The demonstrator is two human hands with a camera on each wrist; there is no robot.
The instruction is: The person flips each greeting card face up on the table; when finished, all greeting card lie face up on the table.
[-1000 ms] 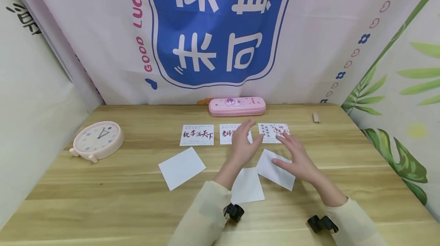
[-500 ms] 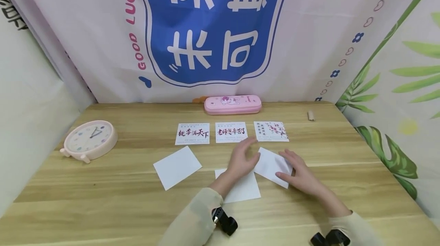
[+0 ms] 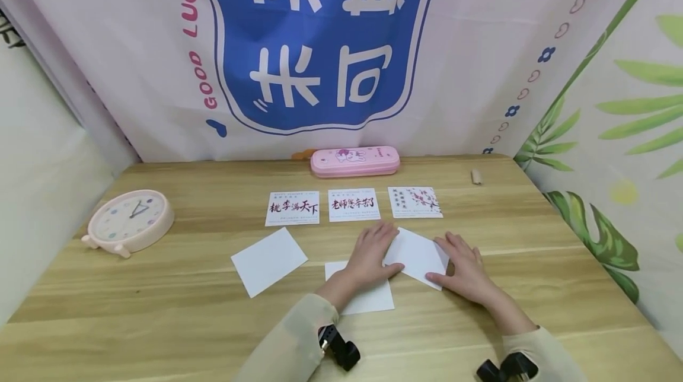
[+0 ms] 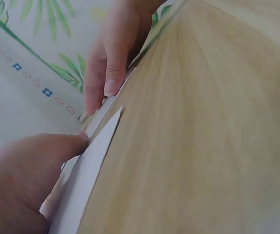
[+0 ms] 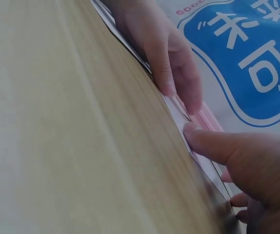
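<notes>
Several white cards lie on the wooden table. At the right of the nearer row is a blank card, tilted, with a hand at either side. My left hand rests at its left edge, thumb at the lower corner and fingers stretched toward the top. On the opposite edge is my right hand, thumb and fingers spread apart. The right wrist view shows the right thumb touching the card. Partly covered by my left hand and wrist lies a second blank card. A third blank card lies further left.
Behind them, three printed cards stand in a row: left, middle and right. A pink pencil case is at the back. A pale alarm clock lies far left, a small tan object back right.
Both hands have come back from over the printed row and down to the right blank card's sides. The view has shifted, so everything sits further left.
</notes>
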